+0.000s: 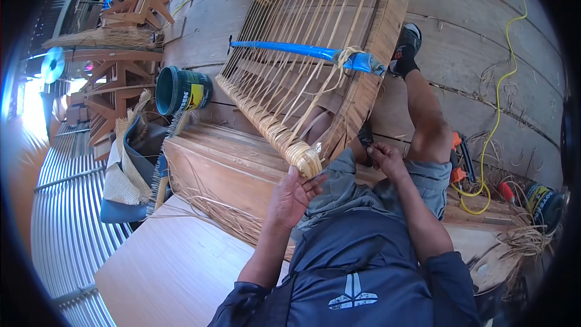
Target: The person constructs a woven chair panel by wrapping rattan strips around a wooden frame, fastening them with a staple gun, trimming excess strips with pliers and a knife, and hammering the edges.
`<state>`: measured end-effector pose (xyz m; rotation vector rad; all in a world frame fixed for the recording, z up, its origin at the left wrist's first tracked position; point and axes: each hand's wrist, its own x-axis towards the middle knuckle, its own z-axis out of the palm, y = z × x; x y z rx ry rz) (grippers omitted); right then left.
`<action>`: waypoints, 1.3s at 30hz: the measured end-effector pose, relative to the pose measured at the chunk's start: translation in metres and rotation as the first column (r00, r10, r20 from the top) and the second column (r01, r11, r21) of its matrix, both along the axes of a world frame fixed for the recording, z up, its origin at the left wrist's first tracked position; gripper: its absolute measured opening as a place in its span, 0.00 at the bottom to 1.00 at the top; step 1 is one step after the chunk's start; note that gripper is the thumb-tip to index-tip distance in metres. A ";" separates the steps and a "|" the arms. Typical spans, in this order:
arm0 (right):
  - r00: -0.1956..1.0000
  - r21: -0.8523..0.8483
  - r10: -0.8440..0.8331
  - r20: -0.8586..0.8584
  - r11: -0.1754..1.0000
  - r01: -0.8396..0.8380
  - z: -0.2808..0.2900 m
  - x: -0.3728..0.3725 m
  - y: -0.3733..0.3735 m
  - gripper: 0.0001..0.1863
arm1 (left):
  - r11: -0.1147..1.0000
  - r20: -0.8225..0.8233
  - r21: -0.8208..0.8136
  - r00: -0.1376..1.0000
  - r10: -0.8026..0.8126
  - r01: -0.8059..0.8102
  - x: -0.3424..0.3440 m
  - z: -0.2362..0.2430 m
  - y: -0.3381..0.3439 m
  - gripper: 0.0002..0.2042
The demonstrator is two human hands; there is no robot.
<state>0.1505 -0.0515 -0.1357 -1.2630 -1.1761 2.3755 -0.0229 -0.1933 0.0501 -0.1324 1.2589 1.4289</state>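
Note:
A wooden frame leans in front of me, with pale cane strands strung between its two wrapped rails. My left hand is at the rounded end of the near cane-wrapped rail. Its palm faces up, the thumb touches the wrapping, and the fingers are apart and slightly bent. Over my lap, my right hand has its fingertips pinched together; what they hold, if anything, is too small to make out. A blue-covered bar crosses the strands, with cane tied around its right end.
A green bucket stands left of the frame. Loose cane lies along the wooden bench, beside a pale board. To my right are an orange-and-black tool, a yellow hose and another bucket.

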 end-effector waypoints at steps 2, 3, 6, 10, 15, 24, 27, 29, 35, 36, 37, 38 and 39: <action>0.997 0.133 0.075 0.029 0.988 -0.078 -0.004 0.001 -0.003 0.10 | 0.999 -0.025 -0.038 0.999 -0.028 0.027 -0.004 0.005 0.002 0.25; 0.997 0.126 0.069 0.028 0.989 -0.072 -0.007 0.001 -0.004 0.10 | 0.996 -0.048 -0.070 0.997 -0.054 0.050 -0.006 0.008 0.004 0.24; 0.997 0.092 0.077 0.031 0.993 -0.079 -0.003 0.000 -0.001 0.11 | 0.988 -0.090 -0.118 0.990 -0.107 0.096 -0.009 0.019 0.008 0.23; 0.995 0.169 0.073 0.071 0.982 -0.084 -0.001 -0.001 0.001 0.12 | 0.976 -0.113 -0.176 0.982 -0.153 0.131 -0.011 0.019 0.009 0.23; 0.990 0.284 0.100 0.095 0.951 -0.123 -0.001 0.001 0.002 0.12 | 0.958 -0.279 -0.257 0.939 -0.203 0.130 -0.011 0.017 0.006 0.21; 0.987 0.233 0.145 0.067 0.960 -0.157 0.028 0.005 0.013 0.12 | 0.899 -0.715 -0.428 0.576 -0.397 0.089 -0.004 0.025 0.006 0.20; 0.988 0.256 0.138 0.065 0.955 -0.150 0.024 0.005 0.011 0.12 | 0.913 -0.827 -0.409 0.430 -0.362 -0.018 0.004 0.023 0.011 0.17; 0.990 0.243 0.124 0.064 0.960 -0.136 0.023 0.005 0.010 0.12 | 0.931 -0.849 -0.364 0.415 -0.327 -0.012 0.005 0.021 0.012 0.16; 0.991 0.208 0.119 0.063 0.970 -0.130 0.019 0.006 0.011 0.12 | 0.901 -0.905 -0.420 -0.120 -0.408 0.110 0.005 0.009 0.010 0.24; 0.992 0.208 0.116 0.058 0.970 -0.126 0.019 0.007 0.012 0.12 | 0.897 -0.903 -0.419 -0.166 -0.396 0.140 0.009 0.006 0.013 0.27; 0.991 0.209 0.117 0.058 0.970 -0.126 0.019 0.007 0.013 0.12 | 0.871 -0.889 -0.449 -0.196 -0.414 0.198 0.009 0.003 0.012 0.33; 0.993 0.183 0.108 0.037 0.977 -0.113 0.018 0.008 0.014 0.11 | 0.873 -0.890 -0.446 -0.195 -0.411 0.196 0.012 0.001 0.013 0.33; 0.995 0.159 0.101 0.017 0.982 -0.102 0.020 0.008 0.016 0.09 | 0.872 -0.882 -0.456 -0.218 -0.417 0.179 0.017 -0.001 0.015 0.35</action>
